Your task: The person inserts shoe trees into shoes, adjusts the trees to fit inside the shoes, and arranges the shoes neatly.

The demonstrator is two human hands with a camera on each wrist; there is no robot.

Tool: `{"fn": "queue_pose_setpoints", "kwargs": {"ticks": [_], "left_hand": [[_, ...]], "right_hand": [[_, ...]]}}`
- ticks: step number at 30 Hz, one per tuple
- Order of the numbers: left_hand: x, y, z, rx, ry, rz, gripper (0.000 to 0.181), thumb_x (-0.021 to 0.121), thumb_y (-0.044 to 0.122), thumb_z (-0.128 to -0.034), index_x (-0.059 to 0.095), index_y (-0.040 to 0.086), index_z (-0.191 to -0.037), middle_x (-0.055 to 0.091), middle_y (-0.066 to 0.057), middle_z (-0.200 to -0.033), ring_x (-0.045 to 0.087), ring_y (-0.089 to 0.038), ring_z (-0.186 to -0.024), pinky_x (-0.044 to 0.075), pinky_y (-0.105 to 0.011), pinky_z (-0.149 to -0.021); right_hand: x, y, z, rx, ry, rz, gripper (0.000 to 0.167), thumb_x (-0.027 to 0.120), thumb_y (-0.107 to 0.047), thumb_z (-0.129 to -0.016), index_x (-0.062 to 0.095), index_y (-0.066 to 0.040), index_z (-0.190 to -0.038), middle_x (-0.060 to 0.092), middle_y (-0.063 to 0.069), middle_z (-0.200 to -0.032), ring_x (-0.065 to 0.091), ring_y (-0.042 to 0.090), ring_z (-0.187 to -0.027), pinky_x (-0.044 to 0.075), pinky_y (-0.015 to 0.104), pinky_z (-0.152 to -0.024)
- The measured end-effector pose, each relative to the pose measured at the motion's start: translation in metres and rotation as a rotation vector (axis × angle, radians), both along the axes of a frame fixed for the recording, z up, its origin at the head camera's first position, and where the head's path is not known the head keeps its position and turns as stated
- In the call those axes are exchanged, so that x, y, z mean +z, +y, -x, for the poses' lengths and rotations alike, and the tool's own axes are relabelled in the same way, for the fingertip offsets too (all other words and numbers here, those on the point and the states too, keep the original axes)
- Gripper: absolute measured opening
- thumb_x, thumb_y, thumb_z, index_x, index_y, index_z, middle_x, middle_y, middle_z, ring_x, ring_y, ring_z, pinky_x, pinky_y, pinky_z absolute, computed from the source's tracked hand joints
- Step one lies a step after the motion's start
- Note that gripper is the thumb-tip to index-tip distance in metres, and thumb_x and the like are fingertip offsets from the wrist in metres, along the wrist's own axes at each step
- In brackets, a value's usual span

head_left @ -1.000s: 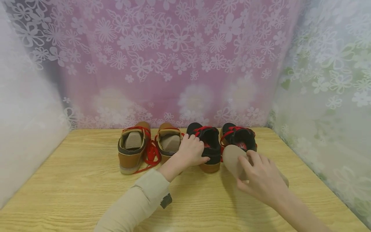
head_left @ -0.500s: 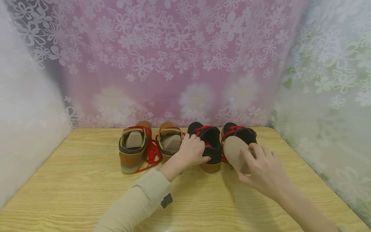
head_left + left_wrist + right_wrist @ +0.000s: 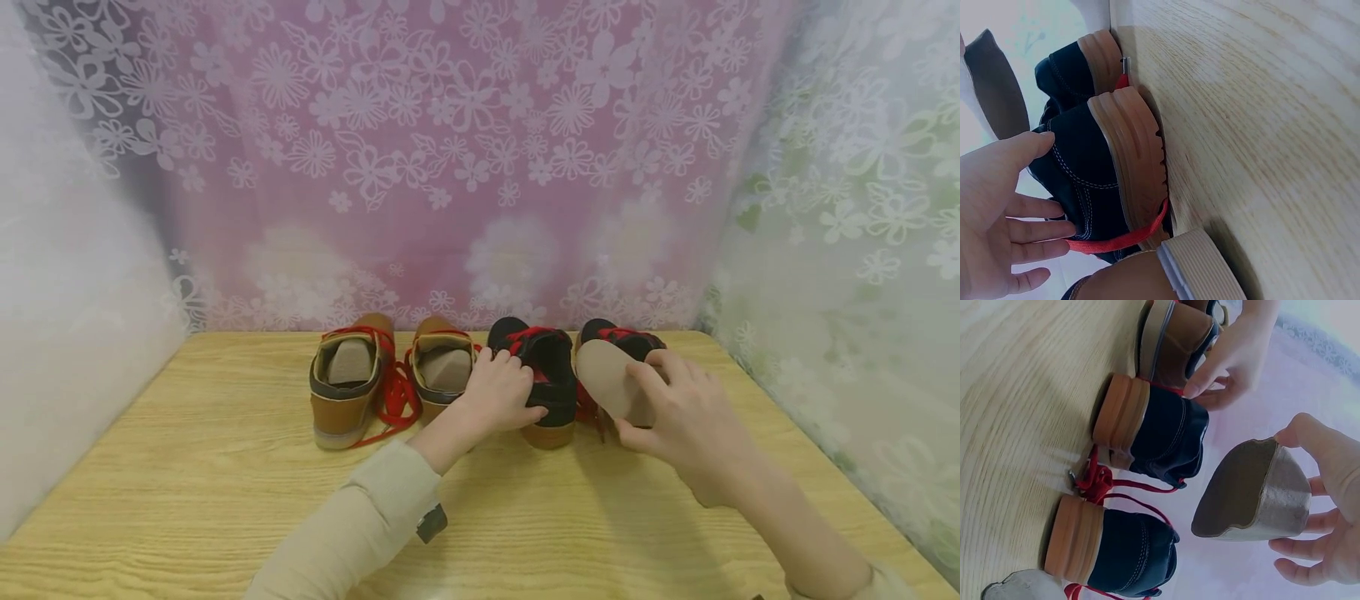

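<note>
We see the right grip (image 3: 690, 425) pinching a beige shoe insert (image 3: 606, 375) between thumb and fingers, its rounded end over the near part of the right black shoe (image 3: 1138, 553); from the right wrist, a gap shows between insert and shoe. Our left grip (image 3: 498, 392) is loosely spread, thumb against the left black shoe (image 3: 551, 404). Between the black shoes there is only a narrow gap, taken up by red laces (image 3: 1094, 481). Two brown shoes (image 3: 337, 412) stand to the left, and all four toes sit close to the far edge of the tabletop (image 3: 187, 500). We have broad wood on the left and near sides, and a narrower strip toward the right edge. A second insert (image 3: 1025, 587) lies right of the right black shoe.
</note>
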State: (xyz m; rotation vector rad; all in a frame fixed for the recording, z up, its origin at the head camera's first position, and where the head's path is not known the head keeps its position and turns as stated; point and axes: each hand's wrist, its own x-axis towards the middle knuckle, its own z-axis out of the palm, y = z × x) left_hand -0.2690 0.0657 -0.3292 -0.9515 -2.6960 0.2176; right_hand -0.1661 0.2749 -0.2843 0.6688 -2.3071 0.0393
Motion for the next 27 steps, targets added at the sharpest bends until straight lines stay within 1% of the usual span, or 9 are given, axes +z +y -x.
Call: {"fn": "queue_pose_setpoints", "kwargs": {"ticks": [3, 5, 7, 10, 14, 17, 21, 24, 27], "left_hand": [[0.0, 0.0, -0.001, 0.0, 0.015, -0.005, 0.053, 0.053, 0.066, -0.0799, 0.063, 0.014, -0.089, 0.059, 0.0, -0.091, 0.051, -0.02, -0.088, 0.037, -0.039, -0.079], [-0.001, 0.0, -0.002, -0.001, 0.018, -0.013, 0.054, 0.054, 0.066, -0.0797, 0.063, 0.014, -0.088, 0.059, 0.0, -0.089, 0.051, -0.019, -0.087, 0.037, -0.038, -0.077], [0.0, 0.0, -0.002, -0.002, 0.014, -0.026, 0.053, 0.055, 0.065, -0.0795, 0.063, 0.013, -0.087, 0.059, 0.0, -0.088, 0.051, -0.02, -0.086, 0.036, -0.038, -0.076], [0.0, 0.001, -0.002, -0.006, 0.001, -0.046, 0.052, 0.055, 0.064, -0.0796, 0.063, 0.013, -0.085, 0.06, 0.0, -0.087, 0.052, -0.02, -0.085, 0.037, -0.038, -0.076], [0.0, 0.0, -0.003, -0.009, -0.006, -0.052, 0.05, 0.056, 0.063, -0.0802, 0.064, 0.013, -0.084, 0.06, 0.0, -0.087, 0.052, -0.019, -0.084, 0.037, -0.038, -0.076], [-0.001, 0.0, -0.003, -0.012, 0.0, -0.047, 0.05, 0.056, 0.063, -0.0804, 0.064, 0.013, -0.084, 0.06, 0.0, -0.087, 0.052, -0.019, -0.083, 0.037, -0.038, -0.076], [-0.001, 0.0, -0.003, -0.02, 0.011, -0.045, 0.05, 0.056, 0.062, -0.0803, 0.064, 0.013, -0.083, 0.06, 0.0, -0.086, 0.051, -0.019, -0.082, 0.037, -0.038, -0.075], [-0.001, 0.0, -0.003, -0.025, 0.012, -0.049, 0.05, 0.056, 0.062, -0.0802, 0.065, 0.013, -0.083, 0.061, 0.0, -0.086, 0.051, -0.019, -0.082, 0.037, -0.038, -0.076], [-0.001, -0.001, -0.002, -0.027, 0.01, -0.054, 0.051, 0.057, 0.062, -0.0799, 0.065, 0.012, -0.084, 0.061, -0.001, -0.087, 0.051, -0.019, -0.082, 0.037, -0.038, -0.075]], "right_hand": [[0.001, 0.002, 0.0, -0.032, -0.075, 0.032, 0.05, 0.072, -0.024, -0.06, 0.057, -0.003, -0.103, 0.052, 0.018, -0.099, 0.054, 0.041, -0.08, 0.039, 0.052, -0.059], [0.001, 0.003, 0.001, -0.04, -0.089, 0.038, 0.051, 0.074, -0.024, -0.06, 0.058, -0.003, -0.104, 0.052, 0.019, -0.101, 0.054, 0.04, -0.083, 0.04, 0.053, -0.061], [0.002, 0.004, 0.002, -0.032, -0.092, 0.044, 0.052, 0.075, -0.024, -0.06, 0.058, -0.002, -0.105, 0.053, 0.019, -0.101, 0.054, 0.04, -0.083, 0.041, 0.053, -0.062], [0.003, 0.006, 0.007, 0.022, -0.056, 0.027, 0.049, 0.073, -0.024, -0.061, 0.059, -0.001, -0.101, 0.054, 0.019, -0.098, 0.055, 0.037, -0.079, 0.043, 0.051, -0.062], [0.005, 0.009, 0.013, 0.103, -0.035, -0.017, 0.046, 0.069, -0.025, -0.061, 0.06, 0.001, -0.098, 0.054, 0.018, -0.095, 0.054, 0.034, -0.074, 0.045, 0.046, -0.065], [0.008, 0.011, 0.018, 0.141, -0.058, -0.042, 0.045, 0.069, -0.024, -0.061, 0.06, 0.0, -0.098, 0.053, 0.016, -0.093, 0.052, 0.029, -0.072, 0.044, 0.042, -0.065], [0.011, 0.012, 0.026, 0.194, -0.079, -0.063, 0.046, 0.072, -0.021, -0.058, 0.059, -0.001, -0.098, 0.052, 0.012, -0.093, 0.05, 0.023, -0.068, 0.043, 0.038, -0.061], [0.013, 0.012, 0.032, 0.242, -0.084, -0.071, 0.048, 0.073, -0.019, -0.056, 0.059, -0.002, -0.099, 0.053, 0.011, -0.094, 0.051, 0.022, -0.069, 0.043, 0.038, -0.061], [0.015, 0.012, 0.036, 0.27, -0.107, -0.077, 0.049, 0.074, -0.017, -0.057, 0.059, -0.003, -0.101, 0.053, 0.011, -0.097, 0.053, 0.022, -0.073, 0.045, 0.038, -0.062]]}}
